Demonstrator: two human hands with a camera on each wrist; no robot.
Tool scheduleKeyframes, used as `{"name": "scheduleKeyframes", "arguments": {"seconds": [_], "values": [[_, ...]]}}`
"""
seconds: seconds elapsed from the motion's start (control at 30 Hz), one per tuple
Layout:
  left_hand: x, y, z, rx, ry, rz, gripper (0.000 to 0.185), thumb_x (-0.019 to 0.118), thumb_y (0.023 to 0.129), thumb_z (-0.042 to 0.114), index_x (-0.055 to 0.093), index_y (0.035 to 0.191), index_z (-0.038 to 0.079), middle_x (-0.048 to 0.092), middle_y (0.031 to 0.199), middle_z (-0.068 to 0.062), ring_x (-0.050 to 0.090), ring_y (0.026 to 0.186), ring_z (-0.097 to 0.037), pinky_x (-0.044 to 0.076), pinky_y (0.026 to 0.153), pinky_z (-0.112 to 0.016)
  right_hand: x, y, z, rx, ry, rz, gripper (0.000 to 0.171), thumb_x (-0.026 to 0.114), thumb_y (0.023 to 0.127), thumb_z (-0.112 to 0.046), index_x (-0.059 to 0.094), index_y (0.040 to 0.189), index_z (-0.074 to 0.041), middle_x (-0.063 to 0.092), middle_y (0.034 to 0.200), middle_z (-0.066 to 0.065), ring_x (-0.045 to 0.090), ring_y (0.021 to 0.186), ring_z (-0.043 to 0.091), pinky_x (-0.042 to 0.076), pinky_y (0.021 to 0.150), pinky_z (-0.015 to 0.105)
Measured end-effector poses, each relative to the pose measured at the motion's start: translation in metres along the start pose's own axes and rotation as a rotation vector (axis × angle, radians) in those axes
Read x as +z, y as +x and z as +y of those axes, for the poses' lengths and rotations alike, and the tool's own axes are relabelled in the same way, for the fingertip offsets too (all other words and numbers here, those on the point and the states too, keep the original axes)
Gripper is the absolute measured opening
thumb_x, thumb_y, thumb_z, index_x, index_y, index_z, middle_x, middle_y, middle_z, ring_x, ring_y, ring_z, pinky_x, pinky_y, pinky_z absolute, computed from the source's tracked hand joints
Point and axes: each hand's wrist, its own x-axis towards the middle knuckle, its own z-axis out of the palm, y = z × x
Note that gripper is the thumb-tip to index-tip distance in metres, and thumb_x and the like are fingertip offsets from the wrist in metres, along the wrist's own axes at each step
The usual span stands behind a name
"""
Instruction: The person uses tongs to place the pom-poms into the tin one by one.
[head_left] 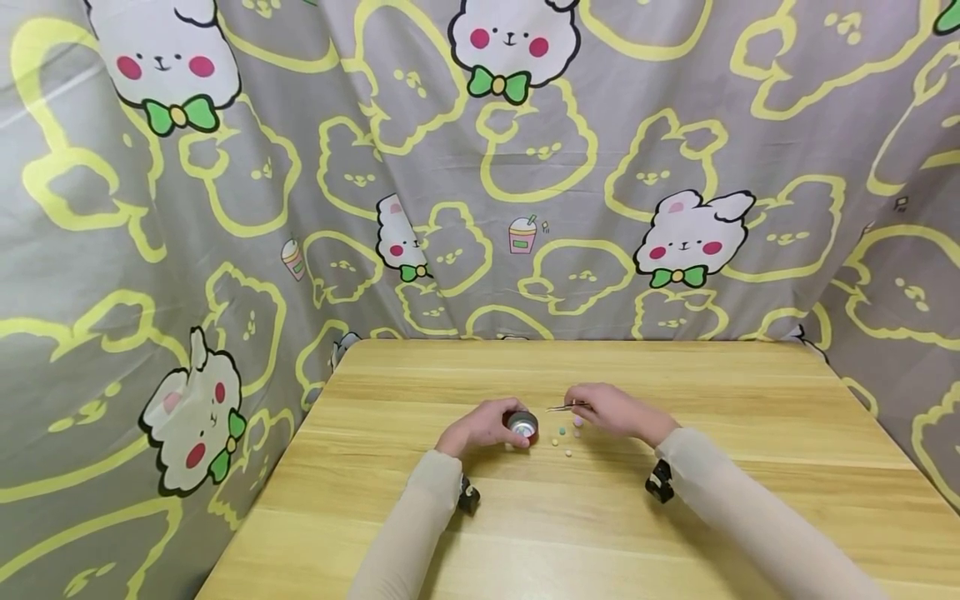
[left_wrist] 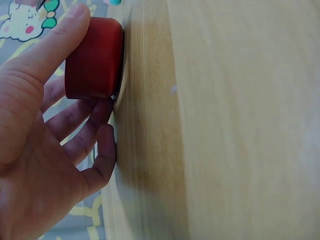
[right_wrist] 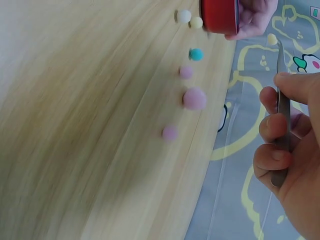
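Note:
My left hand [head_left: 483,423] grips a small round red tin [left_wrist: 95,60], thumb on one side and fingers on the other. Its silvery inside [head_left: 522,428] faces up in the head view. To the right, my right hand [head_left: 611,408] holds metal tweezers [right_wrist: 283,112] between thumb and fingers, their tips pointing towards the tin. A pale yellow pom-pom [right_wrist: 271,39] shows at the tweezer tips, above the table. Beside the tin lie small pom-poms: a white one [right_wrist: 183,16], a yellow one [right_wrist: 196,22], a teal one [right_wrist: 196,54] and several pink ones, the largest [right_wrist: 194,99] among them.
The wooden table [head_left: 600,525] stretches out around both hands. Behind it and at the sides hangs a grey curtain [head_left: 465,167] with yellow outlines and white cartoon animals. Each wrist wears a small black camera, such as the right one [head_left: 660,482].

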Motion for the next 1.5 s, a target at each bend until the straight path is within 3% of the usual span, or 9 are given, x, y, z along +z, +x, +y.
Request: {"name": "scheduleKeyframes", "arguments": {"seconds": [1.1, 1.5], "values": [[0.001, 0.002, -0.004, 0.006, 0.000, -0.003, 0.040, 0.079, 0.078, 0.029, 0.060, 0.113, 0.020, 0.060, 0.099, 0.009, 0.056, 0.090, -0.009, 0.044, 0.080, -0.027, 0.019, 0.026, -0.013, -0.042, -0.047, -0.061, 0.007, 0.055, 0.095, -0.009, 0.060, 0.097, -0.014, 0.058, 0.088, -0.006, 0.055, 0.078, 0.009, 0.047, 0.071, 0.032], [0.000, 0.003, -0.006, 0.016, 0.018, 0.000, 0.041, 0.079, 0.077, 0.032, 0.060, 0.112, 0.020, 0.060, 0.098, 0.010, 0.056, 0.089, -0.007, 0.044, 0.080, -0.026, 0.023, 0.029, -0.013, -0.019, -0.055, -0.058, 0.006, 0.056, 0.094, -0.011, 0.060, 0.098, -0.014, 0.059, 0.090, -0.004, 0.057, 0.080, 0.011, 0.048, 0.072, 0.033]]}}
